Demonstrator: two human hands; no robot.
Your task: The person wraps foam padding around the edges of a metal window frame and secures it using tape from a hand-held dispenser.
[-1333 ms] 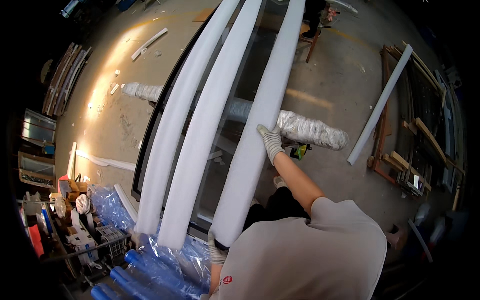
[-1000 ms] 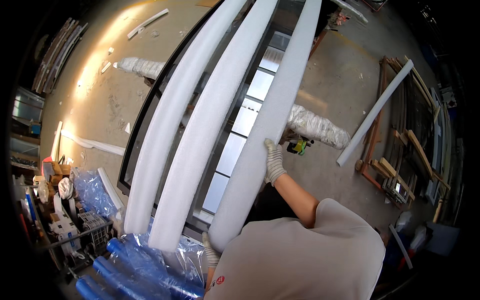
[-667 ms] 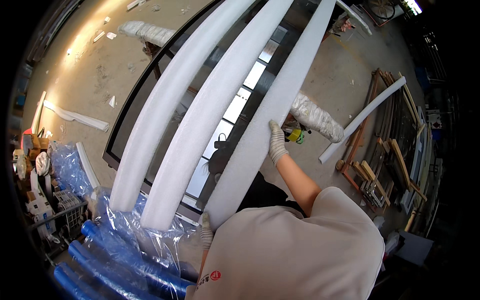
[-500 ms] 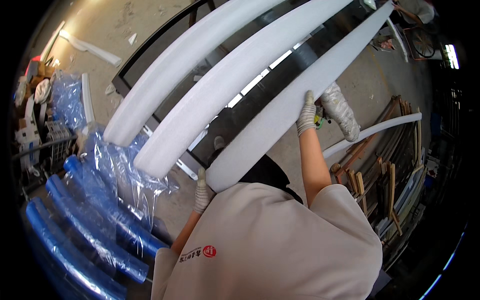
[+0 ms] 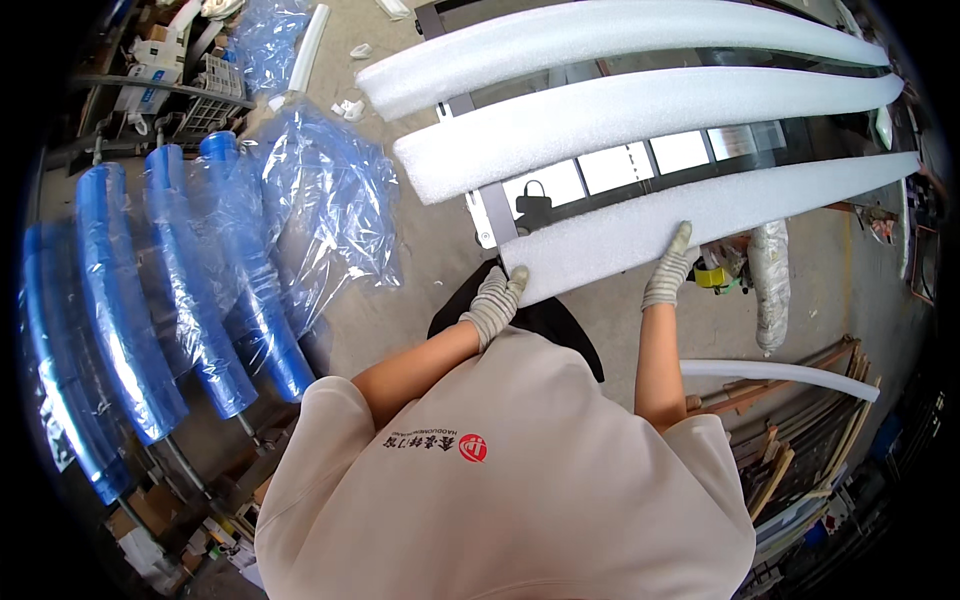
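Both my hands wear pale knitted gloves with striped wrists. My left hand (image 5: 495,302) closes on the near corner of a long white foam strip (image 5: 610,228), its thumb on the end. Further along the same strip, my right hand (image 5: 670,268) grips the near edge with the thumb on top; the other fingers are mostly hidden. This strip lies along the near side of a dark-framed glass panel (image 5: 800,138), and its left end reaches toward my body. Beyond it, a middle foam strip (image 5: 560,132) and a far foam strip (image 5: 600,42) lie across the glass, roughly side by side.
At left, several blue film rolls (image 5: 130,310) sit on metal bars, beside a crumpled clear plastic sheet (image 5: 330,190). Right of my right hand are a yellow object (image 5: 711,276) and a plastic-wrapped bundle (image 5: 770,285). A pile of wooden strips (image 5: 775,480) lies at lower right.
The whole view has turned, so the strips now run more sideways and the blue rolls show higher up. My left hand has shifted from beside the strip's end onto its corner.
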